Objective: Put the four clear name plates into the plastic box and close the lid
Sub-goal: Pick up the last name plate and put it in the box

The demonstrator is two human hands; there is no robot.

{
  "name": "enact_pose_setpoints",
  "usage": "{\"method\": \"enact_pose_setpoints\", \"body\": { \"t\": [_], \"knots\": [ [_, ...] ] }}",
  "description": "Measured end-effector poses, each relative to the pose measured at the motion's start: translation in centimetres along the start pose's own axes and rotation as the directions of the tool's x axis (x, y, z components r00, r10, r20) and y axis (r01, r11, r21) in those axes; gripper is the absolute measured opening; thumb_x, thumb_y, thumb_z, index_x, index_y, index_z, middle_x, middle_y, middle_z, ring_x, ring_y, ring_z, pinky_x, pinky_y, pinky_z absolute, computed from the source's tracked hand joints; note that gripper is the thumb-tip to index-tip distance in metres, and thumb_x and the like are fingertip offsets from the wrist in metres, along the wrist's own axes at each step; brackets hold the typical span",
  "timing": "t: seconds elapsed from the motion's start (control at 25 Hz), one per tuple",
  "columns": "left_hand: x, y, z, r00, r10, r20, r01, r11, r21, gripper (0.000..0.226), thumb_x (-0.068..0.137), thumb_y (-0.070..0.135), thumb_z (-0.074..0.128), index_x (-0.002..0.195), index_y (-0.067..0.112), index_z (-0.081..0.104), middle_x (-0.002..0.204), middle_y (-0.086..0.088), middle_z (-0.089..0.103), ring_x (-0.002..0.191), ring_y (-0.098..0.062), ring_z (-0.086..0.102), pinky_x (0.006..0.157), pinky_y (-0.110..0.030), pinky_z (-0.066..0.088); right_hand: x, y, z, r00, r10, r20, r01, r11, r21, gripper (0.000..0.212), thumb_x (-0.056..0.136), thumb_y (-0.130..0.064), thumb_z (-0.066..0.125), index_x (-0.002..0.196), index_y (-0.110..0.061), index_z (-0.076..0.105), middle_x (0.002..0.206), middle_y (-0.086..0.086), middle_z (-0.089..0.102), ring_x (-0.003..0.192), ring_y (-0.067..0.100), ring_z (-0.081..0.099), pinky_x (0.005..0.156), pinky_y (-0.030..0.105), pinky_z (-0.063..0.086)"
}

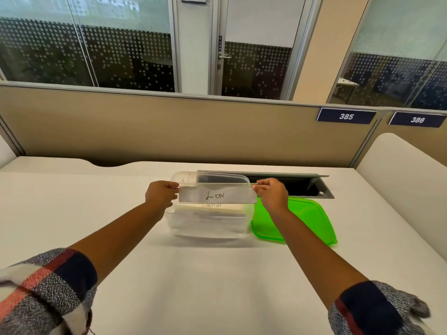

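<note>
A clear name plate (pixel 217 195) with "LION" written on it hangs level just above the open clear plastic box (pixel 183 228). My left hand (pixel 160 194) pinches its left end and my right hand (pixel 271 193) pinches its right end. Inside the box lie other clear name plates (pixel 212 211); one shows handwriting just under the held plate, and their number is hard to tell. The green lid (pixel 309 218) lies flat on the desk, touching the box's right side, partly behind my right forearm.
The white desk (pixel 193 274) stretches toward me. Behind the box an open dark cable tray (pixel 302 187) is sunk into the desk. A beige partition (pixel 169 126) closes off the back, and a white side panel (pixel 399 165) stands at the right.
</note>
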State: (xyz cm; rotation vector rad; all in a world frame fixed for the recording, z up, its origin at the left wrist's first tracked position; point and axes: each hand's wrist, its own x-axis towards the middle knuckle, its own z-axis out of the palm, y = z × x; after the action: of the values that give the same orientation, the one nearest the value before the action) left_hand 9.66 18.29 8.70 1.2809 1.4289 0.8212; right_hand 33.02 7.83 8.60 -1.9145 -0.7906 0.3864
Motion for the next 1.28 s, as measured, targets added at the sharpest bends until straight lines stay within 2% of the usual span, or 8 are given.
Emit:
{"method": "enact_pose_setpoints", "body": {
  "t": [0.16, 0.4, 0.52, 0.64, 0.8, 0.96, 1.16, 1.28],
  "knots": [
    [1.2, 0.1, 0.3, 0.999, -0.037, -0.023, 0.037, 0.999, -0.001, 0.025, 0.092, -0.001, 0.045, 0.11, -0.001, 0.062, 0.113, -0.021, 0.064, 0.081, -0.025, 0.058, 0.074, -0.033, 0.051, 0.8, 0.4, 1.4, 0.999, 0.04, -0.036, -0.036, 0.995, 0.095, 0.018, 0.079, -0.011, 0.07, 0.094, 0.0, 0.069, 0.094, 0.02, 0.073, 0.076, 0.017, 0.062, 0.051, 0.002, 0.039],
    [1.8, 0.4, 0.6, 0.989, -0.15, -0.009, 0.151, 0.985, 0.084, 0.03, 0.092, 0.0, 0.049, 0.121, 0.0, 0.054, 0.096, -0.016, 0.052, 0.056, -0.019, 0.049, 0.074, -0.043, 0.056, 0.9, 0.5, 3.5, 0.996, 0.085, -0.033, -0.077, 0.976, 0.202, 0.022, 0.081, -0.016, 0.069, 0.1, -0.003, 0.071, 0.107, 0.015, 0.071, 0.091, 0.017, 0.063, 0.085, 0.029, 0.051],
    [1.7, 0.5, 1.1, 0.984, -0.177, 0.012, 0.174, 0.978, 0.113, 0.034, 0.091, 0.001, 0.049, 0.125, 0.002, 0.049, 0.098, -0.016, 0.05, 0.059, -0.02, 0.049, 0.078, -0.047, 0.055, 1.1, 1.0, 4.2, 0.998, 0.064, -0.011, -0.062, 0.994, 0.094, 0.027, 0.086, -0.022, 0.063, 0.108, -0.008, 0.069, 0.123, 0.008, 0.062, 0.115, 0.022, 0.056, 0.099, 0.037, 0.044],
    [1.7, 0.5, 1.9, 0.991, -0.133, 0.027, 0.127, 0.979, 0.16, 0.039, 0.091, -0.002, 0.047, 0.13, 0.003, 0.044, 0.099, -0.015, 0.05, 0.061, -0.02, 0.05, 0.077, -0.048, 0.056, 1.2, 1.8, 4.6, 0.995, 0.097, 0.012, -0.096, 0.994, -0.056, 0.02, 0.093, -0.016, 0.05, 0.1, -0.011, 0.068, 0.105, 0.008, 0.052, 0.098, 0.022, 0.05, 0.082, 0.033, 0.034],
    [2.0, 0.4, 2.6, 0.985, -0.167, 0.052, 0.156, 0.974, 0.163, 0.039, 0.092, 0.0, 0.045, 0.13, 0.004, 0.041, 0.1, -0.015, 0.051, 0.058, -0.018, 0.052, 0.051, -0.037, 0.057, 0.9, 1.3, 4.9, 0.972, 0.231, 0.038, -0.208, 0.928, -0.309, 0.035, 0.092, -0.007, 0.043, 0.122, -0.015, 0.058, 0.142, 0.005, 0.044, 0.123, 0.035, 0.045, 0.098, 0.041, 0.032],
    [1.6, 0.1, 3.4, 0.965, -0.186, 0.185, 0.139, 0.961, 0.241, 0.041, 0.093, 0.004, 0.045, 0.133, 0.003, 0.035, 0.11, -0.016, 0.053, 0.065, -0.019, 0.056, 0.045, -0.027, 0.054, 0.8, 1.4, 5.7, 0.95, 0.28, 0.136, -0.226, 0.92, -0.319, 0.037, 0.093, -0.008, 0.042, 0.128, -0.01, 0.052, 0.139, 0.012, 0.048, 0.125, 0.035, 0.046, 0.106, 0.042, 0.035],
    [0.5, -0.4, 4.8, 0.97, -0.09, 0.224, -0.02, 0.894, 0.447, 0.039, 0.092, 0.008, 0.047, 0.129, 0.0, 0.037, 0.133, -0.019, 0.051, 0.098, -0.034, 0.065, 0.069, -0.031, 0.053, -0.3, 1.6, 4.7, 0.976, 0.138, 0.17, -0.104, 0.975, -0.197, 0.038, 0.096, -0.007, 0.037, 0.132, -0.011, 0.049, 0.146, 0.012, 0.039, 0.13, 0.031, 0.041, 0.111, 0.043, 0.032],
    [-0.6, -0.9, 4.4, 0.977, 0.092, 0.192, -0.176, 0.86, 0.479, 0.056, 0.094, 0.011, 0.044, 0.144, 0.006, 0.018, 0.144, -0.016, 0.042, 0.11, -0.034, 0.061, 0.083, -0.032, 0.049, -1.5, 1.9, 3.7, 0.989, 0.019, 0.149, 0.007, 0.985, -0.171, 0.039, 0.097, -0.018, 0.04, 0.136, -0.014, 0.043, 0.15, 0.01, 0.032, 0.135, 0.027, 0.035, 0.11, 0.04, 0.031]
  ]
}}
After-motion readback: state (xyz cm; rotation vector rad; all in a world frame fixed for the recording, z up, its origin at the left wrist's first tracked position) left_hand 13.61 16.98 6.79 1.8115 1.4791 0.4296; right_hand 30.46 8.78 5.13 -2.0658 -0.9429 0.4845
